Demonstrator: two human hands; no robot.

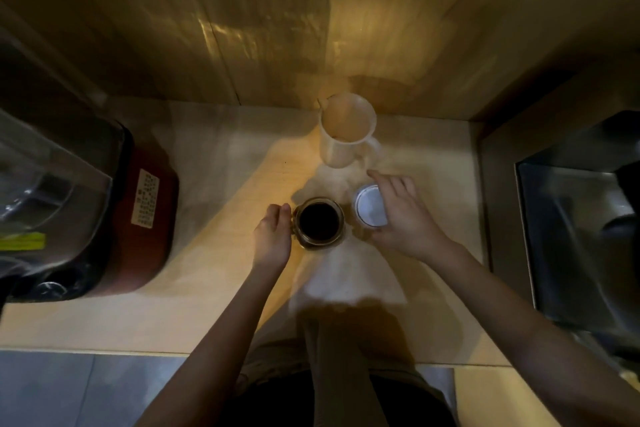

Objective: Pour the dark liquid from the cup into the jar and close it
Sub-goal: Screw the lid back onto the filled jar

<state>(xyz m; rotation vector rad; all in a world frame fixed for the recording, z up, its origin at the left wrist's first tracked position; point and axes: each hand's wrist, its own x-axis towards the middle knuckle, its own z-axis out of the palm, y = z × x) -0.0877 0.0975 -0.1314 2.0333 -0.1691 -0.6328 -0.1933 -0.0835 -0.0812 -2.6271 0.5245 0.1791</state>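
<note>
A glass jar (319,222) stands uncapped on the counter, dark liquid filling it. My left hand (273,236) is curled against the jar's left side, holding it. Just right of the jar, my right hand (401,215) grips a round white lid (370,205), its flat face turned up and slightly tilted. Behind them stands a white plastic cup with a handle (346,130), upright, with no dark liquid visible inside.
A dark red appliance with a clear container (104,198) fills the left side of the pale counter (225,288). A metal sink (575,236) lies at the right. A wooden wall (277,28) closes the back.
</note>
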